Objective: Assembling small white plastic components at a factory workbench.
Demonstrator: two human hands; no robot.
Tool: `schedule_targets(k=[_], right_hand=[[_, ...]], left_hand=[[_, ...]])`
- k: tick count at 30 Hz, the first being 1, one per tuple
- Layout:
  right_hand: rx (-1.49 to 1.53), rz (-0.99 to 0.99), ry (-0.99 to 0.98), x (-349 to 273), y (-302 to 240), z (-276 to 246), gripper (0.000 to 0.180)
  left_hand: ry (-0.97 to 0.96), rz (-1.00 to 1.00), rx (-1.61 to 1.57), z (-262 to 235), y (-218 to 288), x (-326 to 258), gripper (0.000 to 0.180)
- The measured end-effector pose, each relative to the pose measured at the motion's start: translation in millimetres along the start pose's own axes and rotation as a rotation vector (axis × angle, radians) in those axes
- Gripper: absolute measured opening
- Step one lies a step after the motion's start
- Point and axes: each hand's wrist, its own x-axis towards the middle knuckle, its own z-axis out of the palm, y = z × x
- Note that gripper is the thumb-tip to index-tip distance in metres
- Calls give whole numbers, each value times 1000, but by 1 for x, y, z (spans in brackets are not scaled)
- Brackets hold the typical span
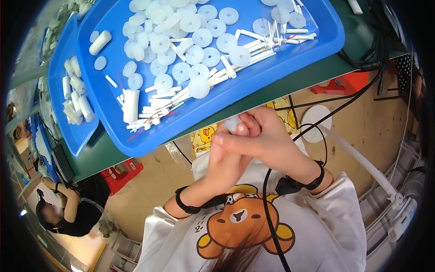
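My two hands are pressed together in front of the green table's near edge. My left hand (pixel 226 164) is closed, its fingers largely covered by my right hand (pixel 267 137), which wraps over it with the thumb lying across. Between the fingers shows a small translucent white plastic piece (pixel 232 123); its full shape is hidden. Just beyond is a large blue tray (pixel 244 84). It holds a heap of translucent white discs with centre holes (pixel 199 87), many thin white tubes (pixel 156 103) and a few thicker white rolls (pixel 131 106).
A second blue tray (pixel 78 138) with white rolls (pixel 78 106) stands left on the green table (pixel 108 156). A black cable (pixel 272 208) runs across my front. Red bins (pixel 120 174) sit below the table. A person in black (pixel 84 204) works at far left.
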Motion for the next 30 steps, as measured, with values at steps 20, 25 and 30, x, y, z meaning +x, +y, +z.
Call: schedule_targets(k=[20,25,30], right_hand=[[-189,-66,-34,-11,18,3,60],[-334,-244,-3,-2,21,3,55],[-181,-180,-72,6,15,-5,44]], left_hand=[[-148,33,179,-26,4,-4,26],[-104,200,343,-26,-2,6,38],[-2,195,193,-21,-27,4,33]])
